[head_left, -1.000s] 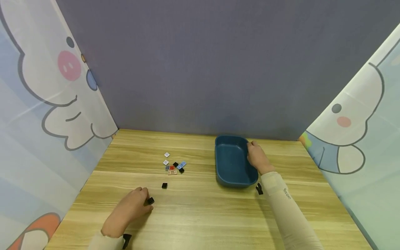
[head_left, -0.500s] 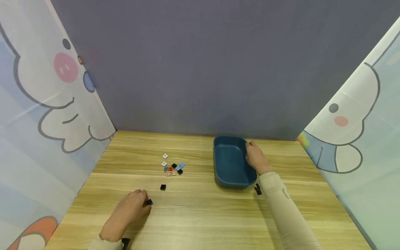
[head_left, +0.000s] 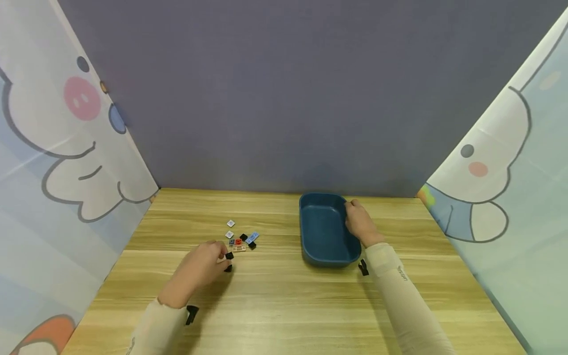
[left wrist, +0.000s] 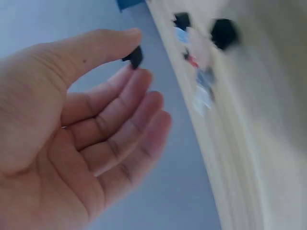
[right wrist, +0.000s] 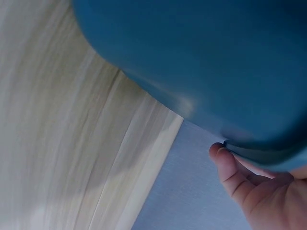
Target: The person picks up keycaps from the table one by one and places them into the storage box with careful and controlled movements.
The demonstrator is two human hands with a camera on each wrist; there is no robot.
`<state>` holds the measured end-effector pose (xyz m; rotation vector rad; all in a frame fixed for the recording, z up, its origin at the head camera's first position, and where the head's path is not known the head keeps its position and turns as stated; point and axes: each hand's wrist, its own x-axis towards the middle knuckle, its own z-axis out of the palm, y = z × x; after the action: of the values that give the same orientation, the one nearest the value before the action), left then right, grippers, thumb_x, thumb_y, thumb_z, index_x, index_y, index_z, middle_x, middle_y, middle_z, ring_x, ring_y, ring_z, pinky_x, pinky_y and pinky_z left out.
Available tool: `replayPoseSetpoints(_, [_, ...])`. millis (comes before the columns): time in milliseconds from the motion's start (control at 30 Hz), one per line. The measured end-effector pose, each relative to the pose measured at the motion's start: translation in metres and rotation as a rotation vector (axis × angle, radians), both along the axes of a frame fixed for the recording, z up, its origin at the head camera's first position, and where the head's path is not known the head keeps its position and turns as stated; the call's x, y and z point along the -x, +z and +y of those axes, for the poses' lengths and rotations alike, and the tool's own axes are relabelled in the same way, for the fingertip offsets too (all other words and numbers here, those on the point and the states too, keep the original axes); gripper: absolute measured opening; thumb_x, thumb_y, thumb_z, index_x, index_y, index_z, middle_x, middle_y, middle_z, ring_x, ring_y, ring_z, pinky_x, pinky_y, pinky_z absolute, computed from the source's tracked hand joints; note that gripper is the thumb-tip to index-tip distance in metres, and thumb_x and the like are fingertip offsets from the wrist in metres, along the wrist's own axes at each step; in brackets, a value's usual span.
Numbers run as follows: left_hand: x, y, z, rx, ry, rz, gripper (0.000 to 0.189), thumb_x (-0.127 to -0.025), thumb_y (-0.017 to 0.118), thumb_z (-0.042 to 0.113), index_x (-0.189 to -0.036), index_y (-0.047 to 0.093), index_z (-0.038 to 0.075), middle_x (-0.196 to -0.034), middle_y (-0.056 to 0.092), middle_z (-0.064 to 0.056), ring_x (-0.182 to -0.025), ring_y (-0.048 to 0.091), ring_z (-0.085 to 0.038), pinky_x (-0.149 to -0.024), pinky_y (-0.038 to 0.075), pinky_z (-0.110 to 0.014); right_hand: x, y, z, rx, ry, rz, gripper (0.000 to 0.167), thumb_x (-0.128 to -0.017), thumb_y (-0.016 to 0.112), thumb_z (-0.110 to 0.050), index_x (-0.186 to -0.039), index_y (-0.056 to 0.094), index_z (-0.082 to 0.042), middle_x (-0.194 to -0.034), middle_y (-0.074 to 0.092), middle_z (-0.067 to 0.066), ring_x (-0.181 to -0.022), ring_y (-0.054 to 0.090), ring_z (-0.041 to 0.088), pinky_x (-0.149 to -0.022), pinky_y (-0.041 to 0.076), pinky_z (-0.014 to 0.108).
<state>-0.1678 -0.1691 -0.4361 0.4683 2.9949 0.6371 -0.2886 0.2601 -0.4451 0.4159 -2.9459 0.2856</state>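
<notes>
My left hand (head_left: 199,268) pinches a small black block (left wrist: 135,57) between thumb and fingertips, raised over the table. Just below those fingertips in the head view, another black block (head_left: 228,269) lies on the wood. Beyond the hand is a loose group of small pieces: a light-blue rectangular tile (head_left: 252,238), a pale orange patterned tile (head_left: 239,248), a red square (head_left: 238,242), a dark-blue square (head_left: 231,242) and more black blocks (head_left: 252,245). At the right, my right hand (head_left: 361,224) grips the right rim of a deep blue plastic bin (head_left: 329,229), whose visible floor is bare.
Two white square tiles (head_left: 230,223) lie behind the group. The wooden table (head_left: 284,305) ends at a grey back panel (head_left: 284,98), with cartoon-printed curtains (head_left: 35,246) along both sides. Black straps hang from the wrists.
My left hand has lifted the black block from the table and carried it forward and to the right, toward the other pieces. The right hand keeps its hold on the bin.
</notes>
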Motion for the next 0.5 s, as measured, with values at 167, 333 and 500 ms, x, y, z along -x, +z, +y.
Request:
replayPoseSetpoints(167, [0.039,0.011,0.032,-0.035,-0.084,-0.003,0.017,-0.091,0.076,0.018,-0.103,0.070,0.007,-0.096,0.065,-0.003,-0.075,0.057,-0.013,-0.064,0.050,-0.031,0.000,-0.001,-0.001,0.015,-0.004,-0.002,0.038,-0.091,0.056,0.009,-0.128,0.052,0.017,-0.119,0.052,0.030,-0.104,0.059,0.043,-0.087,0.052,0.049])
replayPoseSetpoints(333, [0.073,0.020,0.075,-0.044,-0.183,0.023,0.020,-0.093,0.074,0.022,-0.106,0.069,0.008,-0.099,0.066,-0.003,-0.081,0.061,-0.014,-0.071,0.053,-0.032,0.001,-0.001,-0.003,0.025,-0.003,0.004,0.038,-0.091,0.055,0.008,-0.128,0.052,0.017,-0.118,0.052,0.030,-0.105,0.058,0.043,-0.088,0.052,0.049])
replayPoseSetpoints(500, [0.101,0.020,0.116,-0.132,-0.286,0.039,0.018,-0.093,0.073,0.017,-0.106,0.069,0.004,-0.098,0.066,-0.004,-0.083,0.062,-0.015,-0.074,0.054,-0.032,0.003,-0.001,-0.003,0.027,-0.013,0.012,0.038,-0.089,0.055,0.009,-0.126,0.053,0.018,-0.116,0.052,0.030,-0.106,0.057,0.043,-0.090,0.051,0.049])
